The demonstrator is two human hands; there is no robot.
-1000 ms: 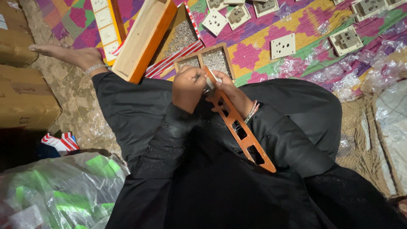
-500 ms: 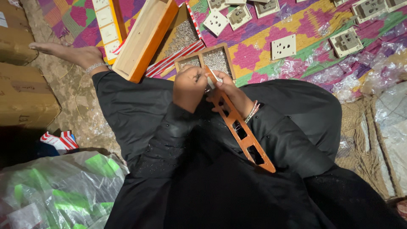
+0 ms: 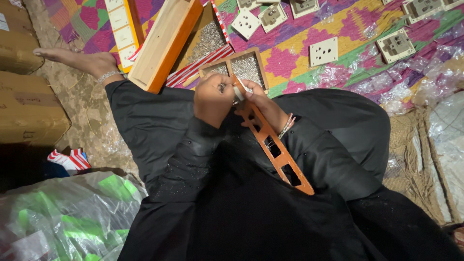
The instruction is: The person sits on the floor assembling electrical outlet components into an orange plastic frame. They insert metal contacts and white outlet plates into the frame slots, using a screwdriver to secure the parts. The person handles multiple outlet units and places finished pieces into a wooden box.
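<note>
My left hand is closed around a small metal tool, its tip at the top end of a long orange wooden strip with rectangular cut-outs. My right hand, with a bracelet at the wrist, grips that strip near a small white fitting set in its top cut-out. The strip lies slanted across my lap over black cloth. Just beyond both hands stands a small wooden tray of screws.
A long wooden box lies at the upper left beside my bare foot. White socket plates are scattered on the colourful mat. Cardboard boxes stand at the left, with a plastic bag below them and crumpled wrappers at the right.
</note>
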